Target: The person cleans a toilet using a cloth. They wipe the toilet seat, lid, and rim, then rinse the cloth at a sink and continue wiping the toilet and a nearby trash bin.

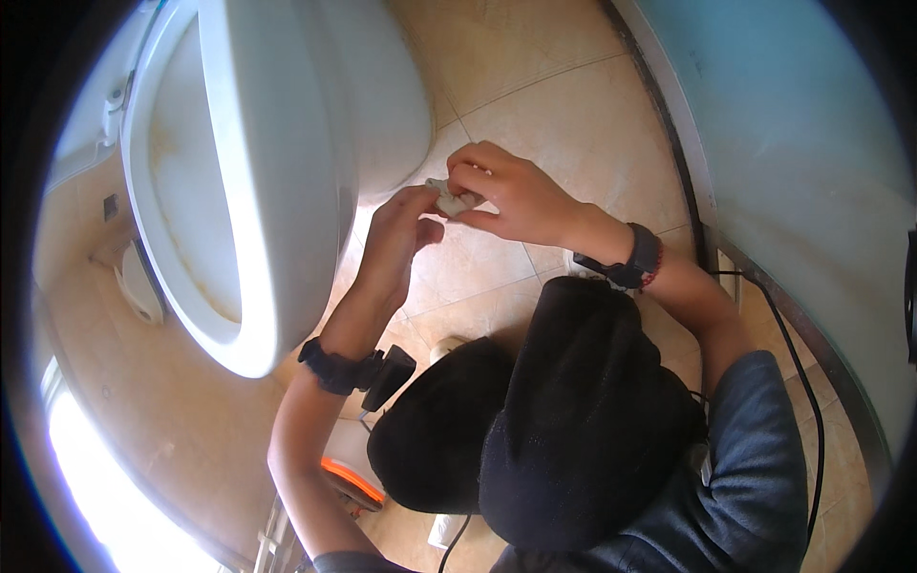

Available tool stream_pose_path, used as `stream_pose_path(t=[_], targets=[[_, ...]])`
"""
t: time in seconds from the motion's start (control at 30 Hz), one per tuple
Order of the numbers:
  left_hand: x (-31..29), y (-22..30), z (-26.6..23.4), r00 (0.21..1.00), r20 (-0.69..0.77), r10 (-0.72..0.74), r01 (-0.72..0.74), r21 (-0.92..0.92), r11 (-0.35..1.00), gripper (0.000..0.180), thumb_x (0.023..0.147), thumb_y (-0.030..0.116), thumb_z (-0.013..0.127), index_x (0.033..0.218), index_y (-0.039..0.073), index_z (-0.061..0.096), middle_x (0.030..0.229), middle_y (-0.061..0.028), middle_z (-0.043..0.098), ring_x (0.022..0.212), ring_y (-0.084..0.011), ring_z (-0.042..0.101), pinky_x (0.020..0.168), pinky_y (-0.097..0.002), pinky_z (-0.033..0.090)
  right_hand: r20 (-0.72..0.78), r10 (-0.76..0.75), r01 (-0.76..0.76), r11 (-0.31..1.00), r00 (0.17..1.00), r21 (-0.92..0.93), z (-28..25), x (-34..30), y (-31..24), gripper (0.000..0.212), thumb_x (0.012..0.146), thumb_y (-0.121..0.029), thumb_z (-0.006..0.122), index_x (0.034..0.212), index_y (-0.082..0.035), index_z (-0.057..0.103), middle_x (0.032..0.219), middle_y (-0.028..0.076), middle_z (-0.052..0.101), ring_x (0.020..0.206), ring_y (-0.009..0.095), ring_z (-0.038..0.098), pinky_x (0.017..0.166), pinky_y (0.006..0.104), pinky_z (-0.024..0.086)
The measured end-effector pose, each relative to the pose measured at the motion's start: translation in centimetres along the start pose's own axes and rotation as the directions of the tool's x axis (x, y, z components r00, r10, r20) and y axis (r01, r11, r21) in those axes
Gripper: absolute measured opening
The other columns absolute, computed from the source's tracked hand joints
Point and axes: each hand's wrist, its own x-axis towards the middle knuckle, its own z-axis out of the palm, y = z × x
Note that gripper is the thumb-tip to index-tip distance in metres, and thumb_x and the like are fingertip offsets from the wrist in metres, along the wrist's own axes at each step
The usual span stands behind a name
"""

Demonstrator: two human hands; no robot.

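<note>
In the head view, a small pale grey lump is held up to the right of the white toilet, near its base. The lump is soft-looking, and what it is made of cannot be told. No clear long axis can be made out, as much of it is covered by fingers. It is set between the two hands: the left hand is placed on the side toward the toilet, and the right hand on the side away from it. Both hands are about as near to the lump as each other, since it is touched by both.

By the right hand, the lump is pinched between the thumb and the bent fingers, with only a small gap left. By the left hand, the lump's toilet-side edge is touched with a fingertip. The left thumb is held a bit apart, lower down, so it cannot be told whether the lump is squeezed there too.

A black band is worn on each wrist. Farther right of the toilet, a pale blue panel and a black cable are seen. The tiled floor is spread out beside the toilet, and black-clothed knees are bent to its right.
</note>
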Motion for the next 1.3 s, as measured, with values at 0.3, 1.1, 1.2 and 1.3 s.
stream_pose_path(t=[0.3,1.1,1.2,1.3], targets=[[2.7,-1.1,-0.7,0.996,0.020,0.089,-0.091,0.150,0.985,0.037,0.089,0.031,0.044,0.119,0.008,0.043,0.108,-0.0063,0.054,0.092,-0.0144,0.051,0.081,-0.0277,0.038,-0.441,0.383,-0.094,0.831,0.812,0.548,1.5,15.1,5.7,0.025,0.068,-0.003,0.057,0.093,-0.004,0.059,0.083,0.011,0.062,0.075,0.019,0.061,0.062,0.0302,0.048],[0.2,-7.8,-8.8,0.936,0.135,0.325,-0.284,-0.258,0.924,0.030,0.091,0.026,0.043,0.110,0.005,0.048,0.109,-0.0088,0.051,0.098,-0.0200,0.050,0.085,-0.0337,0.039,0.409,0.575,-0.501,0.002,0.709,0.865,8.8,5.5,-2.8,0.019,0.072,0.008,0.054,0.090,0.001,0.052,0.089,0.010,0.057,0.081,0.019,0.059,0.071,0.0293,0.050],[-2.5,-7.1,-11.9,0.975,0.043,0.218,-0.213,-0.105,0.972,0.023,0.088,0.017,0.047,0.104,0.002,0.055,0.098,-0.0092,0.057,0.088,-0.0179,0.054,0.073,-0.0291,0.045,0.655,0.390,-0.740,0.112,0.647,0.663,12.9,5.3,-2.6,0.025,0.077,0.003,0.055,0.100,0.003,0.049,0.091,0.013,0.055,0.078,0.018,0.057,0.066,0.0290,0.049],[-5.0,-12.8,-16.5,0.997,-0.036,0.072,-0.073,-0.015,0.997,0.023,0.084,0.011,0.049,0.104,0.001,0.055,0.098,-0.0095,0.058,0.088,-0.0167,0.055,0.074,-0.0277,0.046,0.774,0.403,-0.841,-0.022,0.488,0.541,18.6,4.0,-5.8,0.023,0.078,-0.004,0.058,0.100,0.001,0.052,0.090,0.009,0.056,0.079,0.016,0.055,0.069,0.0281,0.047]])
